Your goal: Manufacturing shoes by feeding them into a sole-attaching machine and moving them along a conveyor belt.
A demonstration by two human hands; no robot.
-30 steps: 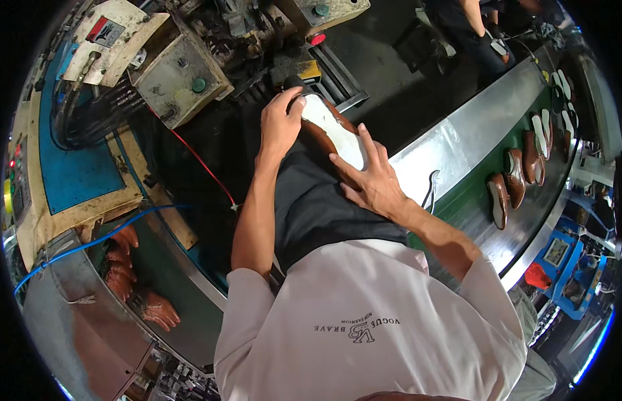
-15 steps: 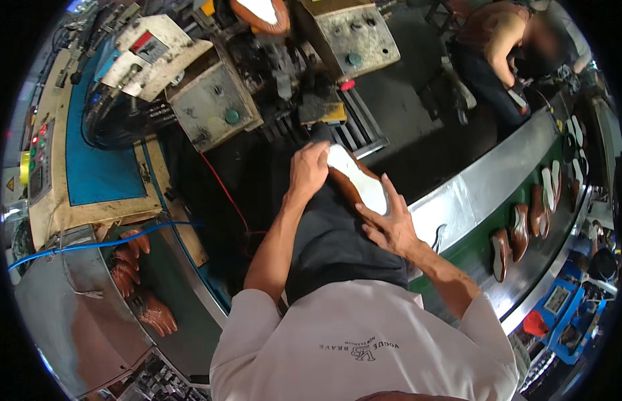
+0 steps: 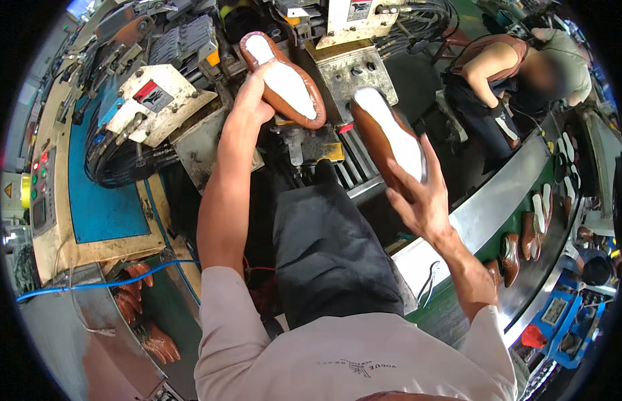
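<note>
My left hand [image 3: 255, 97] is closed on the edge of a brown leather shoe upper [image 3: 289, 85] with a white insole board facing up. That shoe sits at the machine's centre fixture [image 3: 294, 145]. In my right hand [image 3: 423, 199] is a second brown shoe upper [image 3: 384, 137], also white underside up, raised above the metal rails. My right thumb lies along one side and the fingers along the other, near its lower end. Part of my left fingers is hidden by the first shoe.
Control boxes [image 3: 356, 77] flank the fixture. More brown shoes [image 3: 510, 257] lie on a green-and-metal conveyor at right; several brown pieces [image 3: 160, 342] are at lower left. A blue hose [image 3: 123, 283] crosses the left side. A co-worker [image 3: 488, 73] bends at far right.
My left hand has left the shoe both hands were holding and moved up to the shoe at the machine. My right hand has lifted its shoe up and rightward. The view has shifted.
</note>
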